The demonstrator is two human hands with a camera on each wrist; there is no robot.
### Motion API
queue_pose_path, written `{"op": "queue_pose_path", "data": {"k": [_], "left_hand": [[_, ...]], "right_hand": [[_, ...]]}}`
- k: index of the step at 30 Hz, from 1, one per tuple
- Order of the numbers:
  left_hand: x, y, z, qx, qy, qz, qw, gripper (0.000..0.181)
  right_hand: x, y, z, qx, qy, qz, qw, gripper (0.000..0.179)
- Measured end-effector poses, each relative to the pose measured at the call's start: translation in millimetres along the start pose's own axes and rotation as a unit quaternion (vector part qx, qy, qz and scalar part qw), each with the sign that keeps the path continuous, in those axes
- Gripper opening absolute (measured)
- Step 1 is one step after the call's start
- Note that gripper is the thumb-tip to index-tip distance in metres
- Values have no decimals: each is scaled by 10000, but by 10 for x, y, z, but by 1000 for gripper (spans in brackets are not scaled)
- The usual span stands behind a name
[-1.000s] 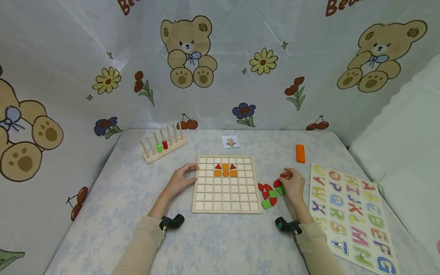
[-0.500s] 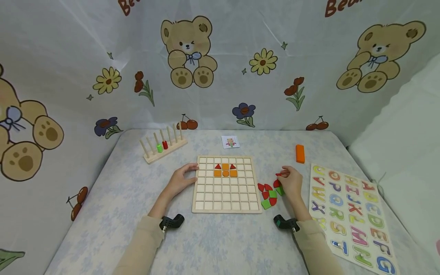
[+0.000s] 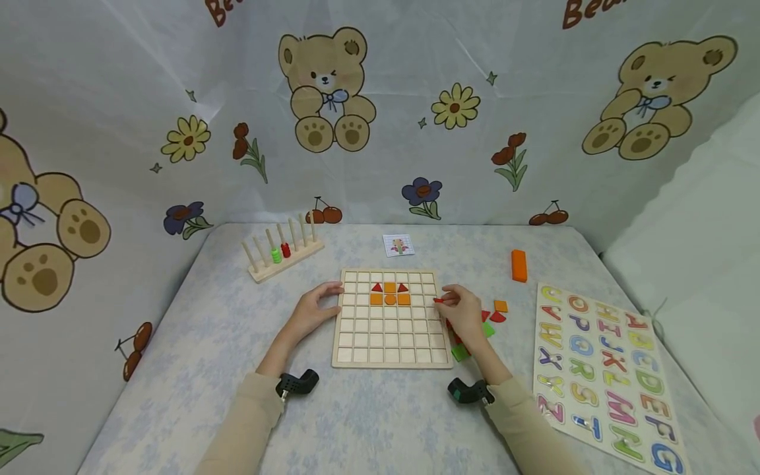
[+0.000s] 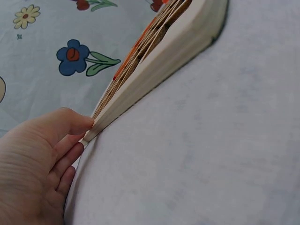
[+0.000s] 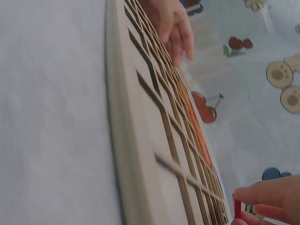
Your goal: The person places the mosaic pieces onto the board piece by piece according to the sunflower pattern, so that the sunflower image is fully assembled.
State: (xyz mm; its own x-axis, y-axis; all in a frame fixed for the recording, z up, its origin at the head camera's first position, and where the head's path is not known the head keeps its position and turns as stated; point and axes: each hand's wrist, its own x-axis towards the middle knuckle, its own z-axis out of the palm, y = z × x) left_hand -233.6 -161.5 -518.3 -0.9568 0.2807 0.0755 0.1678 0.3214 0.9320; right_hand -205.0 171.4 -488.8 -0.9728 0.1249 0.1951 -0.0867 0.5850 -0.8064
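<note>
A wooden grid board (image 3: 392, 361) lies mid-table, with orange squares, an orange circle (image 3: 390, 299) and two red triangles in its upper cells. My left hand (image 3: 311, 310) touches the board's left edge, thumb and fingers apart; in the left wrist view, the fingertips meet the side of the board. My right hand (image 3: 466, 315) is at the board's right edge, pinching a small red piece (image 5: 236, 205) between thumb and fingertips. Its exact shape is hidden, only a thin side shows. Beneath and beside this hand lie loose red and green pieces (image 3: 460, 353), some partly covered.
An orange square (image 3: 501, 306) and a red piece (image 3: 497, 317) lie right of the hand. Behind the board lies a pattern card (image 3: 398, 245). A peg rack (image 3: 287, 258) stands back left, an orange block (image 3: 519, 266) back right, an alphabet board (image 3: 611, 376) at right.
My right hand has moved left from over the loose pieces to the board's right edge, carrying the red piece. An orange square now shows where it was. The left hand stays.
</note>
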Motion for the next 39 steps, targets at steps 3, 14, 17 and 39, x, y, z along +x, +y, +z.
{"op": "queue_pose_path", "data": {"k": [3,14,17,39], "left_hand": [[18,-41,-1,-29,35,39,10000,54],[34,37,28,-40,-34,9,10000,54],[-5,170,20,-8,-96,26,9999,54],[-38,122,-35,63,-15,-60,10000,54]], "right_hand": [[-65,-145,170,210,-397,-225,9987,37],[-104,-256,424,55,-737,-369,9966,39],[-102,-263,425,-5,-770,-434,9961,39],[-92,15,-16,-114,-208,-136,9996,32]]}}
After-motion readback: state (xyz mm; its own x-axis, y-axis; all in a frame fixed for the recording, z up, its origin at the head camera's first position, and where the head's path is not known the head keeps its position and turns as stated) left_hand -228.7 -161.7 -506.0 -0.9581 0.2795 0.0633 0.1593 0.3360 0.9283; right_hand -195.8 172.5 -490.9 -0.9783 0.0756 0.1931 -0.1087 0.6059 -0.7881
